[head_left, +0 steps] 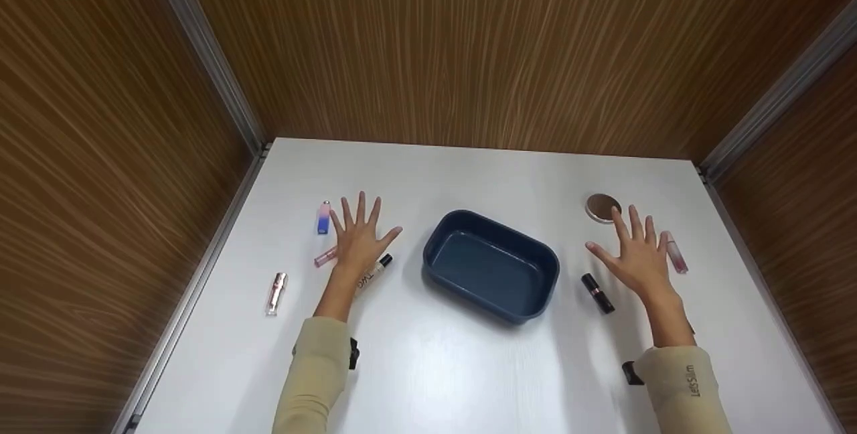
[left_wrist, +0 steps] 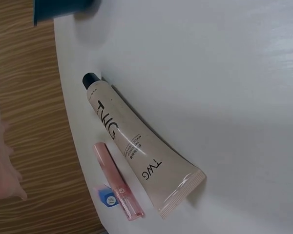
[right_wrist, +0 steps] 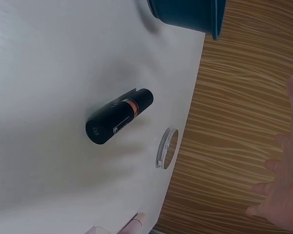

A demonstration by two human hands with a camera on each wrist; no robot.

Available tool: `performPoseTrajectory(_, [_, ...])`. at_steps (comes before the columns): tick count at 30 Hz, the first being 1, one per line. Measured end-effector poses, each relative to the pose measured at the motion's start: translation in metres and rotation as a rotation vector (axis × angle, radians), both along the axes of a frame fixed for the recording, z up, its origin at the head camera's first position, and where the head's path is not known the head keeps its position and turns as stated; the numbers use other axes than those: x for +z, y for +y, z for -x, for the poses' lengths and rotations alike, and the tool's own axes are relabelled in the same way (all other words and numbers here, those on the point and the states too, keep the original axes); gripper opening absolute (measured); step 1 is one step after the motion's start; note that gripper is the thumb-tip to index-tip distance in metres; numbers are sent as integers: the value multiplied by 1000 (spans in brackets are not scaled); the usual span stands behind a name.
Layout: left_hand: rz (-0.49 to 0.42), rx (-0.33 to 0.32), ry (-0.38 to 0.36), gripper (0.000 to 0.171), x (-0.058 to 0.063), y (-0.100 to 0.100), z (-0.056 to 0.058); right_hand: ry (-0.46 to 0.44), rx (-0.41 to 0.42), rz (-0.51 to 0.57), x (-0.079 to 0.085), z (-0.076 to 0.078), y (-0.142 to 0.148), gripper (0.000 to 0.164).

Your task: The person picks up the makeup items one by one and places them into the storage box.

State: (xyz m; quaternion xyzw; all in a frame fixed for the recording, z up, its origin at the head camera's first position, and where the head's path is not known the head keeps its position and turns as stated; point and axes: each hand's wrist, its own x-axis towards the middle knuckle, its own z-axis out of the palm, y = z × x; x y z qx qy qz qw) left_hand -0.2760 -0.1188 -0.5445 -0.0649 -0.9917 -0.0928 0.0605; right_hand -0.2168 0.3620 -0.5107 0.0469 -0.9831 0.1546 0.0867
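Observation:
My left hand (head_left: 359, 243) hovers with fingers spread above the left part of the white table. Under and beside it lie a beige TWG tube (left_wrist: 141, 146) with a black cap, a pink lip gloss tube (left_wrist: 118, 180) and a pink-and-blue lipstick (head_left: 324, 218). My right hand (head_left: 639, 260), fingers also spread, is held over the right side. Near it are a black lipstick tube (right_wrist: 119, 116), a round compact (head_left: 602, 207) partly behind the fingertips, and a clear pink lip gloss (head_left: 677, 252). Neither hand holds anything.
Between the hands stands a dark blue rectangular bin (head_left: 492, 266) with nothing in it. A shiny rose-gold tube (head_left: 276, 294) lies at the far left. Wood-grain panels (head_left: 435, 52) close off the back and both sides of the table (head_left: 428, 380).

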Motion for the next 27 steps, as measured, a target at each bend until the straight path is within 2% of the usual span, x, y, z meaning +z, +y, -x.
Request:
performPoseTrajectory(4, [-57,-3,27,81,-1,5,-5,-7,0,11,-2,-1,0,86])
performPoseTrajectory(11, [-128,-10,22,79,-1,14,-12,-17,0,14,-3,-2,-2,86])
performPoseTrajectory(14, [-162,-20,38,77,-3,16,-16,-16,6,23,-4,-3,-2,85])
performPoseTrajectory(20, [-238,-2,88,74,-8,23,-26,1,17,20,-7,-4,-4,83])
performPoseTrajectory(23, [-339,12,100,70,-10,29,-31,22,20,34,-10,-5,-7,80])
performPoseTrajectory(27, [-561,57,96,63,-12,40,-40,89,33,62,-15,-5,-13,70])
